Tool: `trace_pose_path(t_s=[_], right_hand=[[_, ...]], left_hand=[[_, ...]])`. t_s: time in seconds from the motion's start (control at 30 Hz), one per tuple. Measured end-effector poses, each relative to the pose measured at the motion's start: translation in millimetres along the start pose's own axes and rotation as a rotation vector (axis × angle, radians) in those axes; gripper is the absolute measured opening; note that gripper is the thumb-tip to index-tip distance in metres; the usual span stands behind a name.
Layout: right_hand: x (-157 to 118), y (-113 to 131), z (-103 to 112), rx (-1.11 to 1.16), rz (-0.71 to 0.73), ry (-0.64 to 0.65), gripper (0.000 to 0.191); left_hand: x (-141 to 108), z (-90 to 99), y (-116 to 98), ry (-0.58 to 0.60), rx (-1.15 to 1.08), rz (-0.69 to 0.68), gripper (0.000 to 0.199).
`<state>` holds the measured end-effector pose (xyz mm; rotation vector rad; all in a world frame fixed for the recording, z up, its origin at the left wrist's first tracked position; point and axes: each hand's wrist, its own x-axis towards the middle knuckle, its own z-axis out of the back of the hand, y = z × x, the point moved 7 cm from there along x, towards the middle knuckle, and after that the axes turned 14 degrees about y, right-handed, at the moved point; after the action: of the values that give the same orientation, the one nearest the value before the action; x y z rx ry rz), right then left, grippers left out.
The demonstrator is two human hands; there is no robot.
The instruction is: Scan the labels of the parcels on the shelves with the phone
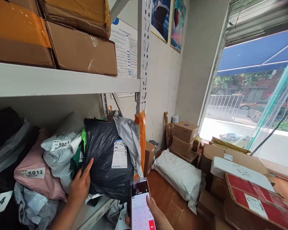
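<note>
A black plastic mailer parcel (99, 143) with a white shipping label (120, 155) leans upright at the right end of the lower shelf. Against its left side rests my left hand (80, 185), one finger stretched out along the black plastic and the others partly bent. My right hand (156, 209) is closed around a smartphone (141, 206) with a number keypad on its lit screen; the thumb lies over the screen's right edge. Left of the black parcel are a grey parcel (55, 158) and a pink parcel (39, 179) with numbered stickers.
Taped cartons (86, 48) sit on the upper shelf beam (69, 81). A perforated shelf post (142, 54) rises beside the black parcel. On the floor to the right lie a white wrapped parcel (177, 169), stacked boxes (184, 131) and a red-and-brown carton (259, 204) below a window.
</note>
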<state>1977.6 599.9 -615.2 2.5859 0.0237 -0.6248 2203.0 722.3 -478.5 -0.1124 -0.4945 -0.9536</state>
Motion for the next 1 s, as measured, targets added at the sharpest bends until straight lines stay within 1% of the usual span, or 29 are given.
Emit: trace_pose_path(t_s=[0.07, 0.13, 0.2, 0.23, 0.3, 0.37, 0.43, 0.5, 0.6, 0.67, 0.73, 0.8, 0.83, 0.9, 1.0], right_hand=[[-10.0, 2.4, 2.8, -0.029, 0.032, -0.084, 0.072], [-16.2, 6.4, -5.0, -0.005, 0.046, -0.083, 0.083], [-17.1, 11.5, -21.7, 0.042, 0.067, 0.014, 0.091], [-15.9, 13.9, -31.7, 0.058, 0.077, 0.086, 0.092], [-11.6, 17.3, -50.4, 0.062, 0.087, 0.216, 0.087], [-5.3, 18.8, -64.9, 0.046, 0.082, 0.290, 0.082], [1.4, 20.8, -77.5, 0.043, 0.075, 0.320, 0.080], [6.9, 26.8, -89.4, 0.042, 0.098, 0.320, 0.084], [11.0, 41.3, -101.6, 0.004, 0.173, 0.248, 0.093], [12.3, 48.5, -108.2, 0.010, 0.195, 0.232, 0.096], [13.9, 54.1, -111.4, -0.007, 0.213, 0.220, 0.091], [15.6, 61.2, -112.2, -0.075, 0.268, 0.202, 0.081], [16.5, 64.6, -112.8, -0.104, 0.300, 0.200, 0.078], [18.7, 68.2, -115.6, -0.099, 0.335, 0.227, 0.079], [21.2, 65.4, -121.2, -0.010, 0.289, 0.278, 0.089]], left_hand=[[2.6, 1.8, -2.5, 0.009, 0.006, -0.016, 0.032], [4.7, 4.3, -5.2, 0.014, 0.012, -0.026, 0.034], [5.8, 5.9, -7.1, 0.024, 0.012, -0.032, 0.034], [5.8, 5.9, -7.4, 0.032, 0.013, -0.030, 0.035], [4.9, 4.8, -7.1, 0.046, 0.017, -0.023, 0.035], [3.3, 3.2, -6.3, 0.047, 0.017, -0.019, 0.035], [1.7, 1.2, -4.6, 0.047, 0.021, -0.006, 0.035], [0.3, -1.6, -2.2, 0.055, 0.013, 0.013, 0.036], [-1.1, -5.9, 1.0, 0.076, -0.034, 0.028, 0.038], [-1.7, -7.4, 2.5, 0.077, -0.066, 0.039, 0.038], [-2.1, -8.3, 3.5, 0.078, -0.076, 0.051, 0.038], [-2.7, -10.0, 4.3, 0.091, -0.073, 0.062, 0.039], [-3.3, -11.3, 5.0, 0.099, -0.071, 0.069, 0.040], [-5.3, -14.8, 7.9, 0.117, -0.082, 0.091, 0.041], [-9.7, -22.1, 15.2, 0.139, -0.146, 0.139, 0.042]])
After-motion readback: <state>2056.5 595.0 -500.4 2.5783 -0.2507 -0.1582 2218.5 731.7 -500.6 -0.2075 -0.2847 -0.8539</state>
